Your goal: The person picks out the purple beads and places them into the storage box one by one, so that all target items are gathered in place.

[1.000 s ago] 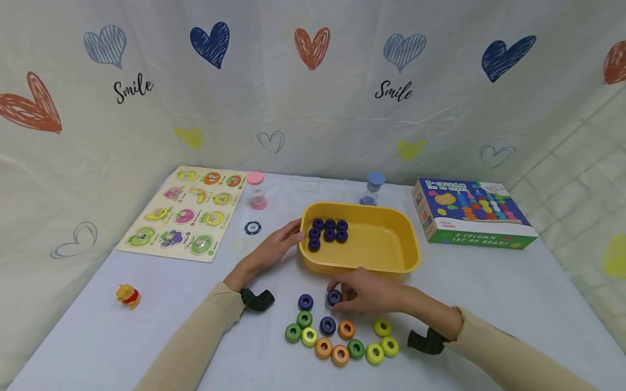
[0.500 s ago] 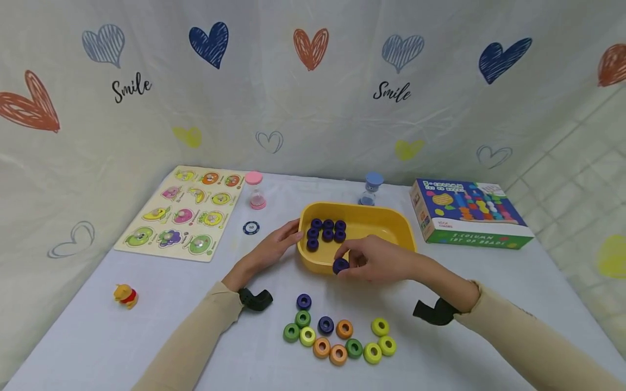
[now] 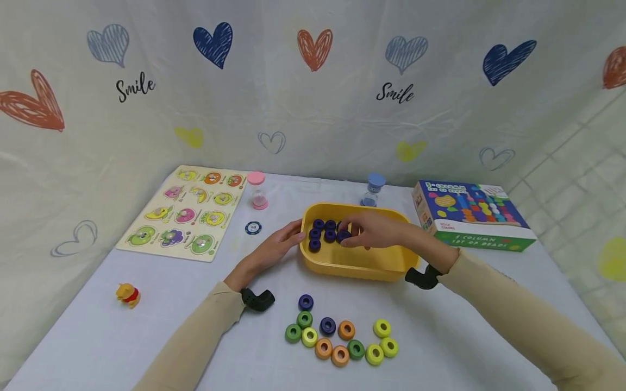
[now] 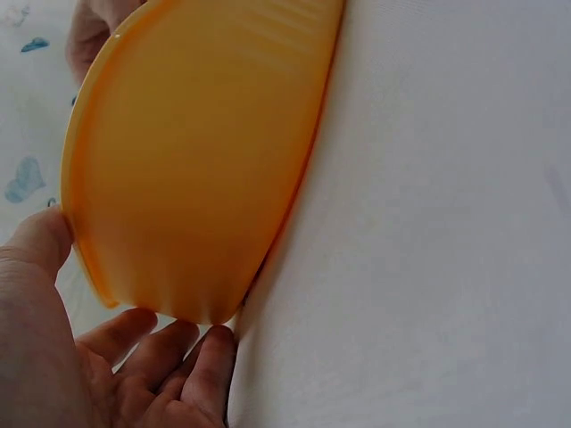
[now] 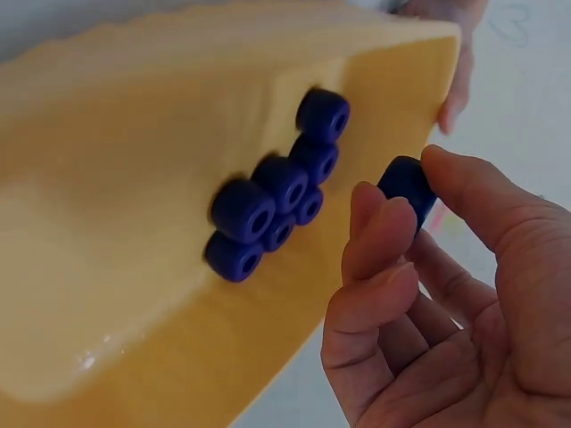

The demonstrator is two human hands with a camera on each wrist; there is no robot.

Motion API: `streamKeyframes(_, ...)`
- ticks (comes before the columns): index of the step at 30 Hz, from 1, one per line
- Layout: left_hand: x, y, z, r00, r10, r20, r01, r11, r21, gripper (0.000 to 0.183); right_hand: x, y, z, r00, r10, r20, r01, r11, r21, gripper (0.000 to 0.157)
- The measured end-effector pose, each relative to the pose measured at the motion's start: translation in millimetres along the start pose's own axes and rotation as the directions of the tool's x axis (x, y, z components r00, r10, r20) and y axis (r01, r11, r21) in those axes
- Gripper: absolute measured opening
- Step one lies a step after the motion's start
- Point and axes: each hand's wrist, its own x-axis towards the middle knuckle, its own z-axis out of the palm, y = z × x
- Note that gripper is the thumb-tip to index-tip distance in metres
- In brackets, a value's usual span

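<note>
A yellow plastic tub stands mid-table, with several dark purple ring beads grouped at its left end. My left hand holds that end, thumb at the rim and fingers against the outer wall in the left wrist view. Over the tub, my right hand pinches another dark purple bead between thumb and fingers, near the grouped beads. In front of the tub lie two more purple beads, one farther back and one among green, orange and yellow beads.
Behind the tub stand a pink sand timer and a blue one. A fruit picture board and a poker chip lie left, above a small bear figure. The bead set box is at right.
My right hand has lifted a purple bead from the table in front and carried it up into the tub, near the others. The left hand has stayed at the tub's end.
</note>
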Motion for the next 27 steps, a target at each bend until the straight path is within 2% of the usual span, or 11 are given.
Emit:
streamKeyframes(4, 1.2, -1.9, -0.3, 1.0, 0.026, -0.004, -0.026, 1.0, -0.014, 0.055, 15, 3, -4.0, 1.0, 0.006, 0.018, -0.005, 0.998, -0.055, 0.041)
streamKeyframes(7, 0.8, -1.7, -0.3, 1.0, 0.028, 0.001, -0.028, 0.999, -0.025, 0.055, 25, 6, -4.9, 0.997, 0.059, 0.045, -0.055, 0.995, -0.088, 0.039)
streamKeyframes(11, 0.5, -0.2, -0.5, 1.0, 0.029, 0.008, -0.029, 0.999, -0.028, 0.056, 39, 6, -2.2, 0.984, 0.141, 0.111, -0.127, 0.984, -0.126, 0.035)
streamKeyframes(15, 0.1, 1.3, -0.4, 1.0, 0.026, 0.008, -0.025, 1.0, -0.018, 0.056, 51, 3, 3.1, 0.969, 0.174, 0.173, -0.142, 0.973, -0.179, 0.03)
streamKeyframes(21, 0.0, 2.2, -0.6, 1.0, 0.029, 0.01, -0.029, 1.0, -0.007, 0.056, 57, -4, 8.8, 0.951, 0.204, 0.233, -0.159, 0.967, -0.198, 0.03)
streamKeyframes(27, -0.2, 1.5, -1.8, 1.0, 0.026, 0.008, -0.026, 1.0, -0.006, 0.055, 61, -7, 12.5, 0.939, 0.237, 0.25, -0.194, 0.963, -0.186, 0.03)
